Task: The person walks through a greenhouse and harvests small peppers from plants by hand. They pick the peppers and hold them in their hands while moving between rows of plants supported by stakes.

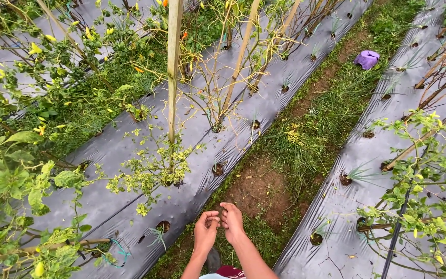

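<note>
Both forearms reach forward; left hand [205,230] and right hand [232,221] meet, fingers curled, maybe pinching something small.

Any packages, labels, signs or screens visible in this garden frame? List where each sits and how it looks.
No labels, signs or screens in view.
Purple bag: the only package-like thing, crumpled and soft, lying on the grass path between the black plastic beds, upper right; cannot tell if it is a bag or cloth.
Both hands, left hand and right hand, meet low in the frame over the path; anything held is too small to tell.
</note>
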